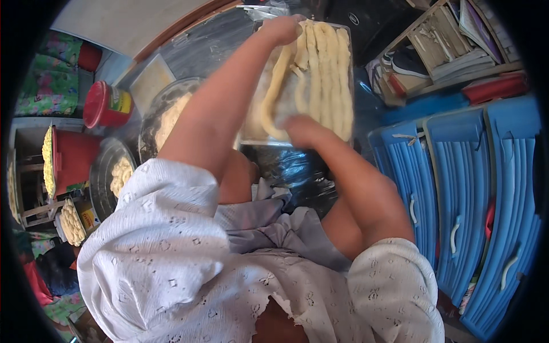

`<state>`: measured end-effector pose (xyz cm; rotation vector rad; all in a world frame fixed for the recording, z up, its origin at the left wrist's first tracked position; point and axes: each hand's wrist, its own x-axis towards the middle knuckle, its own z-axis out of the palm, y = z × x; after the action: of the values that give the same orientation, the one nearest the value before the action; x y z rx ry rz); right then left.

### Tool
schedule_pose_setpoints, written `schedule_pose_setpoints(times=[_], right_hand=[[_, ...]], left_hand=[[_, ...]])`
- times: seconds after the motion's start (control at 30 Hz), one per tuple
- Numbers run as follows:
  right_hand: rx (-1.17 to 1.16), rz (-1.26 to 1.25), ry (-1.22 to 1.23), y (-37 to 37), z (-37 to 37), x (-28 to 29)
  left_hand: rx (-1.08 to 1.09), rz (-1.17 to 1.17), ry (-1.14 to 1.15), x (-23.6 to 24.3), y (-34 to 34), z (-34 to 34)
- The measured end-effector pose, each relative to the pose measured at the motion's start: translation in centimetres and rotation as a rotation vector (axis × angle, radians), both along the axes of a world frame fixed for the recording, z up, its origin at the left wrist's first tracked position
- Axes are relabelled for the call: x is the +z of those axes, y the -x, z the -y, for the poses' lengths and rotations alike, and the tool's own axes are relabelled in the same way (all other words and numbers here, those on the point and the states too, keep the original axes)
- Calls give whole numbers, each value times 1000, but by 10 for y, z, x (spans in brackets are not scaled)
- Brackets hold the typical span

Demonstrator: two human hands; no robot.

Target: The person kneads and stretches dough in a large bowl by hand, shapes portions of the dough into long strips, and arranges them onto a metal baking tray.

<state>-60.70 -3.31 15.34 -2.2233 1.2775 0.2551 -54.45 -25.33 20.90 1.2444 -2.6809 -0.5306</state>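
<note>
A metal tray (258, 139) lies in front of me, with several long ropes of pale dough (326, 74) side by side over its right part. A further dough rope (272, 97) runs down the tray's left part, its lower end curving to the right. My left hand (281, 30) is closed on this rope's far end, near the tray's far edge. At the near end, my right hand (304, 130) is closed around the curved tail; it is slightly blurred and its fingertips are hidden. A short piece of dough (301, 94) lies between this rope and the others.
Left of my left arm stands a wide basin of dough (171, 117), with a smaller dark basin of dough (120, 174) nearby. Farther left are a lidded red tub (103, 104) and a red bucket (77, 163). Blue drawers (457, 188) and a shelf with a shoe (409, 63) stand right.
</note>
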Motion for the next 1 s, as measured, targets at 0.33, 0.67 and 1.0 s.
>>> schedule_pose_setpoints(times=[0.33, 0.67, 1.0], right_hand=[[10, 27, 3, 13, -7, -9], [25, -20, -67, 4, 1, 6], [-201, 164, 111, 14, 9, -18]], left_hand=[[695, -392, 9, -115, 32, -20], [380, -507, -149, -120, 9, 33], [552, -452, -267, -99, -14, -40]])
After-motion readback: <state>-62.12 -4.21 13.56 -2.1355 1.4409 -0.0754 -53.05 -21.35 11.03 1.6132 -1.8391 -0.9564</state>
